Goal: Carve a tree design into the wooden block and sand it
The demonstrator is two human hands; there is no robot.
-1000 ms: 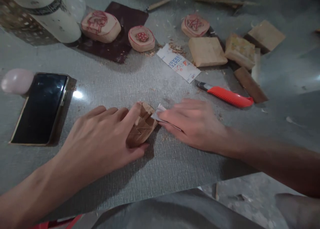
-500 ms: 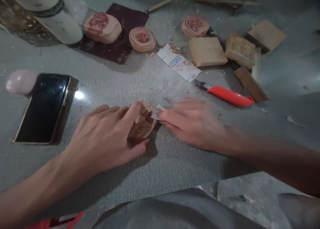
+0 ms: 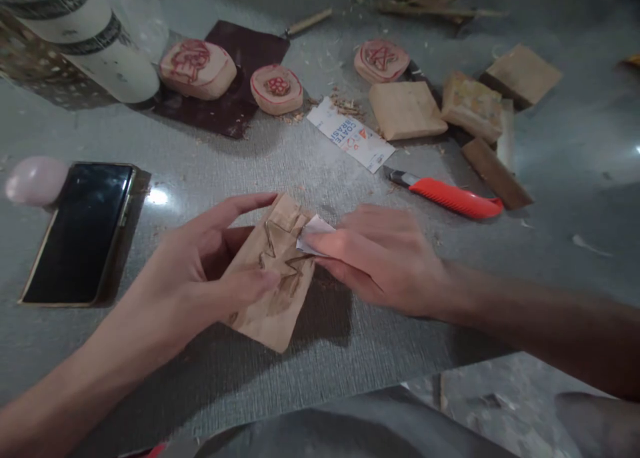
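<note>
My left hand (image 3: 215, 258) grips a light wooden block (image 3: 280, 311) by its edges, thumb across its carved face. Angular lines, like part of a star or leaf, are cut into that face, and the block is tilted above the table. Between the thumb and fingers of my right hand (image 3: 375, 258) is a small folded piece of sandpaper (image 3: 315, 235), its pale back showing. The sandpaper touches the right edge of the block. Slight motion blur covers the right fingers.
A red utility knife (image 3: 450, 197) lies beyond my right hand, near a printed sandpaper strip (image 3: 353, 135). Wooden blocks (image 3: 407, 110) and round carved pieces (image 3: 277, 88) stand farther back among shavings. At left are a phone (image 3: 77, 235) and a white bottle (image 3: 107, 58).
My left hand has turned and lifted the wooden block, so its carved face now shows more. My right hand stays at the block's right edge with the sandpaper. The view has shifted slightly.
</note>
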